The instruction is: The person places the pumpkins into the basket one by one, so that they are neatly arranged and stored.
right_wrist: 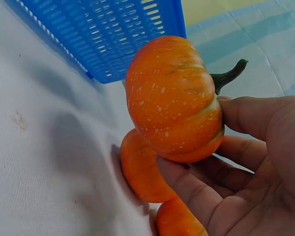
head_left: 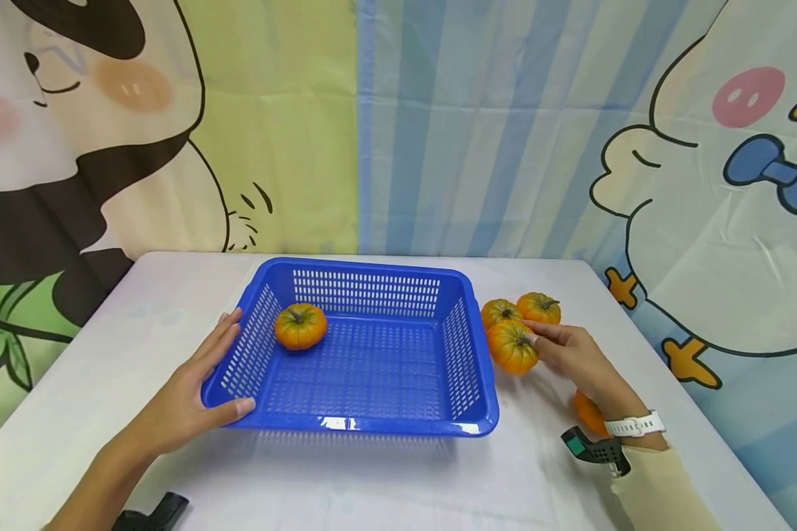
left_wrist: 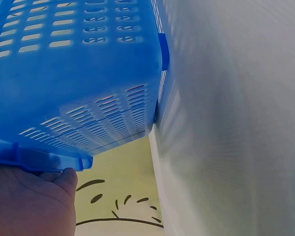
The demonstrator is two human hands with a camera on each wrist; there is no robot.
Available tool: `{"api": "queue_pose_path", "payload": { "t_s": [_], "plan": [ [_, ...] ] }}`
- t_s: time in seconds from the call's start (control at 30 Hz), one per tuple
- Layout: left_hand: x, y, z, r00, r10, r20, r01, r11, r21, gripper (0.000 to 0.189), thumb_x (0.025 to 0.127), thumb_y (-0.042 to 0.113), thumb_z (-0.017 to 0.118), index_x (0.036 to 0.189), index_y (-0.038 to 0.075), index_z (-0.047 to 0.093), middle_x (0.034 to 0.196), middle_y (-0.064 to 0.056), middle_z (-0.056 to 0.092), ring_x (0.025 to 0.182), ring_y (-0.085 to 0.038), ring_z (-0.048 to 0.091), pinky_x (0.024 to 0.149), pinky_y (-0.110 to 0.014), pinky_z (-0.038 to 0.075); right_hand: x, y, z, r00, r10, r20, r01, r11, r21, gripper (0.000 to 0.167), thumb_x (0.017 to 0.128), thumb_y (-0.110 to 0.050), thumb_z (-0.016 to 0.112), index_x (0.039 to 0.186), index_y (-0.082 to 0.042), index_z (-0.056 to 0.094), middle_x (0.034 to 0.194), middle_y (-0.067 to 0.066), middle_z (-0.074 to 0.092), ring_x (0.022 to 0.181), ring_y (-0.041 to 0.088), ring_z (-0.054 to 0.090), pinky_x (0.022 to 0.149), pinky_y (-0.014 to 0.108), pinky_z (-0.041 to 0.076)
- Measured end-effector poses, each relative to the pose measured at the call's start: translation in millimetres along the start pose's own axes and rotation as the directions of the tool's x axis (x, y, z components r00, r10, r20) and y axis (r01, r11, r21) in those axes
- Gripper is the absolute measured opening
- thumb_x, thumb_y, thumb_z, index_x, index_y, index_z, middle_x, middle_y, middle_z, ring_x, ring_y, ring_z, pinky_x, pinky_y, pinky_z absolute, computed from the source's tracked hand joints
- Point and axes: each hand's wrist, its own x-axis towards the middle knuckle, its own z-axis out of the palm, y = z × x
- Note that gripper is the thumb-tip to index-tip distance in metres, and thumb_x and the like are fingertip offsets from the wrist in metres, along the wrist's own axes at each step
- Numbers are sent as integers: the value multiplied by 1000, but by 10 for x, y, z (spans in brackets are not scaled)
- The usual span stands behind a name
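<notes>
A: Where's the pumpkin [head_left: 510, 354]?
B: Right of the basket [head_left: 385, 426], pinched in the right hand [head_left: 574, 359]; left hand [head_left: 189, 394] spread against basket's left edge
A: Handling?
B: Probably firm, light, slightly slick; grip round its middle, spare the stem [right_wrist: 231, 76]

In the head view, 1 pumpkin [head_left: 589, 414] at 4 o'clock, partly hidden by the right wrist [head_left: 619, 400].
Cartoon panda [head_left: 153, 199] at 10 o'clock and bird [head_left: 724, 258] at 2 o'clock, both cut off by edges.
</notes>
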Motion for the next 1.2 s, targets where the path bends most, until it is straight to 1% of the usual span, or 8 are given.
{"api": "queue_pose_path", "payload": {
  "t_s": [0.23, 0.37, 0.53, 0.6, 0.7, 0.8, 0.93, 1.2],
  "plan": [
    [-3, -15, 6, 1000, 3, -5, -3, 1000, -1, 100, 77, 21, 76, 157, 14, 17, 163, 5, 7, 147, -12, 0, 103, -75, 12, -7, -56, -37, 1000, 24, 6, -24, 999, 41, 47, 96, -23, 55, 140, -6, 53, 110, 16, 60, 82, 34, 53, 58, 31, 47],
    [-1, -24, 11, 1000, 1, -6, -1, 1000, 1, 100, 77, 21, 76, 157, 14, 17, 163, 5, 7, 147, -10, 0, 102, -75, 14, -13, -113, -72, 1000, 22, -6, -22, 999, 42, 46, 97, -22, 53, 139, -6, 54, 108, 16, 60, 79, 33, 51, 61, 32, 46],
    [2, -25, 1, 1000, 26, -13, -27, 1000, -6, 99, 76, 19, 77, 156, 10, 18, 163, 3, 9, 147, -12, 1, 105, -73, 11, -2, -223, -72, 999, -20, -28, 21, 999, 36, 44, 97, -19, 51, 139, -5, 54, 127, 19, 56, 97, 31, 53, 77, 28, 53],
    [3, -22, -3, 999, 30, -15, -30, 1000, -5, 99, 76, 19, 77, 156, 9, 18, 163, 2, 9, 147, -12, 1, 106, -72, 10, 1, -268, -61, 999, -38, -23, 38, 999, 35, 44, 98, -19, 50, 140, -4, 53, 137, 18, 51, 110, 30, 52, 88, 30, 52],
    [8, -17, -3, 1000, 24, -12, -24, 1000, 0, 99, 77, 20, 77, 156, 9, 18, 163, 3, 9, 147, -12, 1, 105, -73, 11, -6, -321, -54, 999, -45, -18, 45, 998, 35, 44, 98, -19, 50, 140, -4, 52, 141, 17, 49, 116, 31, 52, 94, 34, 49],
    [11, -13, 2, 1000, 16, -7, -16, 1000, 1, 99, 77, 20, 77, 156, 10, 18, 163, 3, 8, 147, -11, 0, 104, -74, 12, -20, -358, -62, 998, -64, -21, 65, 997, 45, 43, 99, -17, 50, 139, -2, 53, 140, 18, 50, 116, 32, 52, 93, 31, 50],
    [8, -12, 5, 1000, 11, -4, -11, 1000, 4, 99, 77, 20, 76, 156, 10, 18, 163, 4, 8, 147, -11, 0, 103, -74, 13, -35, -410, -72, 994, -107, -27, 108, 992, 68, 41, 100, -17, 50, 136, 2, 54, 140, 17, 50, 117, 32, 52, 86, 21, 51],
    [4, -9, -11, 1000, 11, -3, -11, 1000, 11, 99, 77, 23, 76, 156, 12, 18, 163, 5, 8, 147, -10, 1, 104, -74, 13, -46, -557, -62, 992, -123, -14, 124, 990, 65, 42, 101, -22, 51, 139, -4, 53, 140, 14, 51, 118, 30, 54, 90, 28, 51]
  ]
}}
